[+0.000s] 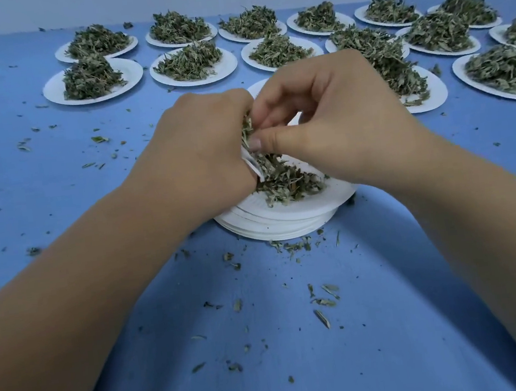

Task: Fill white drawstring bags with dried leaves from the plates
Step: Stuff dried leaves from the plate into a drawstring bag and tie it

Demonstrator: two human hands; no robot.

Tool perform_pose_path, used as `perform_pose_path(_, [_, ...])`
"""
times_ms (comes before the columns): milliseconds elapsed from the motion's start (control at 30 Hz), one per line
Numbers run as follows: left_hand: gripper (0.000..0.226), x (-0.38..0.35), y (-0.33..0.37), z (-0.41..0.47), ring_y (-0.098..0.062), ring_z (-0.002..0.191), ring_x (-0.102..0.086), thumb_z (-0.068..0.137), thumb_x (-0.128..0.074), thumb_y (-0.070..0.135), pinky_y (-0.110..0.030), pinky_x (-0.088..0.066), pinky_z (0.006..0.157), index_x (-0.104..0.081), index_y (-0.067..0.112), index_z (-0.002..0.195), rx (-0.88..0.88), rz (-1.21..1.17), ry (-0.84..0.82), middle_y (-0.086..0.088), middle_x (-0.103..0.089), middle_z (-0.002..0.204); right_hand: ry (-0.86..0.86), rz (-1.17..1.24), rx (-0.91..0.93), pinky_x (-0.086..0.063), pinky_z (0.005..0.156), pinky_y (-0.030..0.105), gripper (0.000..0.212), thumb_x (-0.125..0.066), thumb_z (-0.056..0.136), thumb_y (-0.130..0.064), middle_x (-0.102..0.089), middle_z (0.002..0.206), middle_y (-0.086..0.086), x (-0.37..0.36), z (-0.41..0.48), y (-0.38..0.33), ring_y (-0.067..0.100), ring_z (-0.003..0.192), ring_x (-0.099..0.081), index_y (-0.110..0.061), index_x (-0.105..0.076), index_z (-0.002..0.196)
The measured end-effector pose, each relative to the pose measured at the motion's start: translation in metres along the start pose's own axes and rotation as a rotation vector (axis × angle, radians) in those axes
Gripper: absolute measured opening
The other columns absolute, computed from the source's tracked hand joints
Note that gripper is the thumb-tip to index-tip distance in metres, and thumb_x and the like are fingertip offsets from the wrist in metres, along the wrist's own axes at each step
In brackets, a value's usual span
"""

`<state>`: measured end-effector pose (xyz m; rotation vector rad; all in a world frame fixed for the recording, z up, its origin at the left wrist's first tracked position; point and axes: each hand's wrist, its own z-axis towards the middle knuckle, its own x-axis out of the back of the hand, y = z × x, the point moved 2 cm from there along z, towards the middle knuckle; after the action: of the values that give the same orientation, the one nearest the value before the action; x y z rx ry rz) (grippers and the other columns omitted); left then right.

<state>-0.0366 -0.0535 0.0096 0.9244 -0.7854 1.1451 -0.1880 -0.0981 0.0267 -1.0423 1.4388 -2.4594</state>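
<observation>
A stack of white paper plates (280, 221) stands in the middle of the blue table, and a pile of dried leaves (284, 179) lies on the top plate. My left hand (201, 156) curls round a white drawstring bag (251, 164), of which only a small edge shows. My right hand (332, 125) pinches dried leaves at the bag's mouth, with the thumb pressed against the leaves. Most of the bag is hidden by both hands.
Several white plates heaped with dried leaves stand in two rows at the back, such as one plate (92, 80) at the left and another (500, 77) at the far right. Loose leaf bits (321, 300) lie scattered on the blue table (57, 192).
</observation>
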Motion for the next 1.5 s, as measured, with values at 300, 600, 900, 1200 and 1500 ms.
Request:
perform_pose_path(300, [0.035,0.002,0.012,-0.001,-0.02,0.06,-0.037,0.069,-0.064,0.002,-0.033,-0.022,0.052,-0.047,0.017,0.096,-0.13,0.032,-0.023,0.008,-0.047,0.072,-0.023,-0.005,-0.175,-0.06,0.081,0.042,0.041,-0.081,0.075,-0.011,-0.071,0.087,-0.007,-0.004,0.004,0.012,0.014,0.079,-0.069,-0.022,-0.056,0.106])
perform_pose_path(600, [0.041,0.004,0.016,-0.003,-0.016,0.08,-0.045,0.066,-0.066,-0.005,-0.034,-0.035,0.063,-0.056,0.013,0.101,-0.273,-0.112,0.095,0.002,-0.056,0.091,-0.123,0.162,-0.091,-0.053,0.07,0.046,0.031,-0.077,0.079,0.004,-0.061,0.074,0.005,-0.002,0.005,0.008,0.016,0.073,-0.06,-0.006,-0.064,0.106])
perform_pose_path(900, [0.067,0.014,0.006,-0.009,-0.006,0.122,-0.051,0.078,-0.071,0.002,-0.017,-0.04,0.102,-0.05,0.021,0.138,-0.12,-0.487,0.002,0.004,-0.057,0.127,-0.022,0.188,-0.118,-0.049,0.06,0.025,0.042,-0.075,0.082,-0.007,-0.075,0.091,0.007,0.008,0.006,0.016,0.011,0.067,-0.066,-0.023,-0.066,0.12])
perform_pose_path(1200, [0.025,0.027,-0.001,-0.008,-0.008,0.076,-0.063,0.08,-0.063,0.04,-0.03,-0.057,0.069,-0.061,0.035,0.105,0.18,-0.602,0.142,0.014,-0.062,0.096,0.111,0.051,-0.087,-0.049,0.069,0.02,0.021,-0.085,0.078,-0.021,-0.072,0.083,-0.018,0.005,0.006,0.013,-0.003,0.071,-0.064,-0.031,-0.078,0.095])
perform_pose_path(1500, [0.018,0.018,0.008,-0.01,-0.004,0.069,-0.067,0.076,-0.073,0.033,-0.029,-0.06,0.072,-0.067,0.027,0.092,0.191,-0.593,0.187,0.013,-0.062,0.077,0.156,-0.041,-0.106,-0.043,0.072,0.022,0.023,-0.081,0.073,-0.013,-0.068,0.09,-0.006,0.004,0.008,0.016,0.0,0.069,-0.055,-0.026,-0.073,0.09])
